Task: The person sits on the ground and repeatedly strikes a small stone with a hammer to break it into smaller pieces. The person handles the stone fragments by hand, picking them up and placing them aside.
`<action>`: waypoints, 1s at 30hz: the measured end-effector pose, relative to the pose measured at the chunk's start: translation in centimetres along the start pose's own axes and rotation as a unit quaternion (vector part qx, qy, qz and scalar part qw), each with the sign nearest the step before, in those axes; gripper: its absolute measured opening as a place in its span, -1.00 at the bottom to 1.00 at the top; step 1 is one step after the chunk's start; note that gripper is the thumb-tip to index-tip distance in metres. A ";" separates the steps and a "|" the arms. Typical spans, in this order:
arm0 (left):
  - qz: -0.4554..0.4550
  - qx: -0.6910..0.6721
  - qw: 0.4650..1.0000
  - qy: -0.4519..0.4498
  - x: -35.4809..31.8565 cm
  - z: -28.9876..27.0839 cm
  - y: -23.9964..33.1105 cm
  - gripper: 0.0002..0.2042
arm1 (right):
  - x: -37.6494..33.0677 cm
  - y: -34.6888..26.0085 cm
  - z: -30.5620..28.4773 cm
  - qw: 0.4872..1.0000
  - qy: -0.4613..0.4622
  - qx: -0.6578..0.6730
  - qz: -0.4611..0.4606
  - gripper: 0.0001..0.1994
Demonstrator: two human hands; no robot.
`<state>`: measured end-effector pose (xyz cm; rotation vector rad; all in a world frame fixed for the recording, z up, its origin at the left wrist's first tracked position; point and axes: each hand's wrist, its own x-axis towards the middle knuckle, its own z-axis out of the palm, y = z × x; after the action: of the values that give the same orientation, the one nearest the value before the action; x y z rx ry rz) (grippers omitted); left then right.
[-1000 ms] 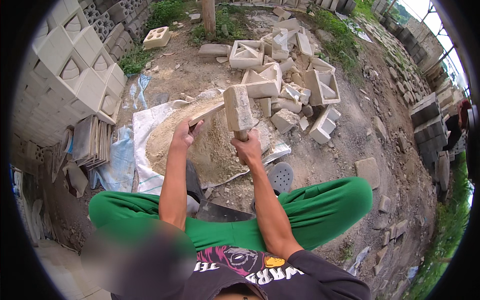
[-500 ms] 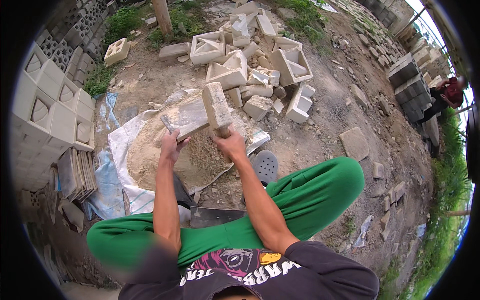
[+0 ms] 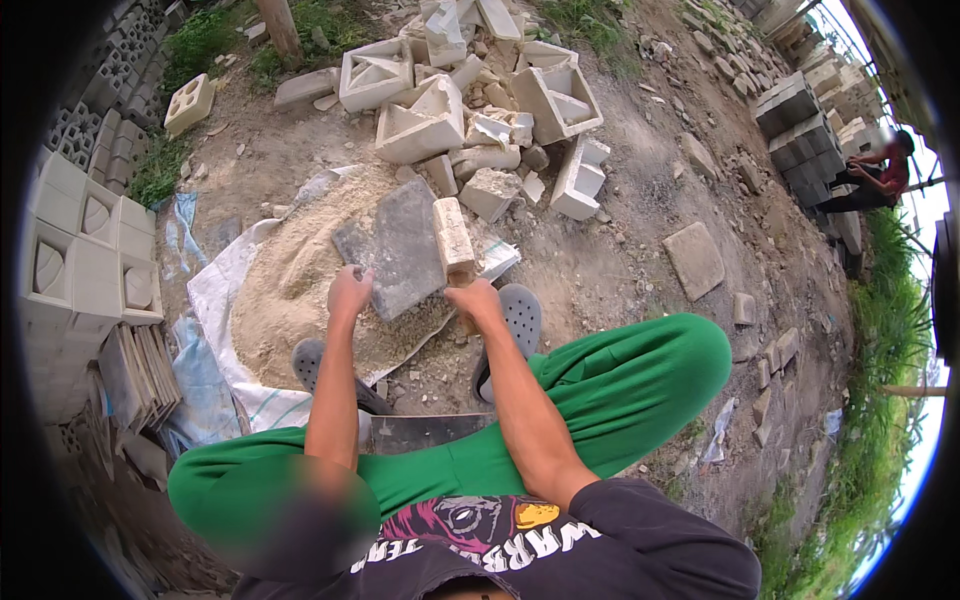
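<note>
A dark grey flat slab (image 3: 392, 248) lies over a heap of pale crushed powder (image 3: 285, 285) in front of me. My left hand (image 3: 350, 294) is at the slab's near left edge, its fingers closed on that edge. My right hand (image 3: 474, 304) is wrapped round the short handle of a mallet with a blocky, dust-covered head (image 3: 453, 236). The mallet head is beside the slab's right edge; whether they touch, I cannot tell. Under the powder spreads a white sack sheet (image 3: 222, 300).
Broken pale moulded blocks (image 3: 420, 122) are piled beyond the powder. Decorative blocks (image 3: 75, 240) and thin boards (image 3: 145, 380) stand at the left. A flat stone slab (image 3: 694, 260) lies right of my feet. A person (image 3: 880, 175) sits by grey blocks (image 3: 800, 140) at the far right.
The slab has gone from tilted to flatter, showing more of its face. The mallet has come lower and farther right of it. The view has shifted slightly.
</note>
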<state>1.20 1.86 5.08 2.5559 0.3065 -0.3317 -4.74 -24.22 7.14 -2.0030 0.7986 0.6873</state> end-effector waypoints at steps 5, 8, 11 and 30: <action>0.076 -0.125 0.989 -0.020 1.7 -0.3 9.0 -0.64 | 1.4 0.8 0.2 0.996 -0.025 0.072 0.042 -0.40; 0.142 -0.189 0.972 -0.020 4.1 0.6 15.1 -0.69 | 0.0 -0.6 0.0 0.995 -0.029 0.086 0.047 -0.47; 0.236 -0.183 0.954 -0.013 7.2 2.8 21.9 -0.70 | 0.1 -0.2 0.9 0.999 0.044 0.030 -0.006 -0.53; 0.407 0.081 0.910 -0.014 18.2 12.1 29.0 -0.84 | -1.2 -0.6 2.7 0.995 -0.019 0.082 0.045 -0.49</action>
<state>24.46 -25.94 3.80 2.5693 -0.8204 -0.0679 -5.47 -21.30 6.96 -1.8102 0.8984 0.6878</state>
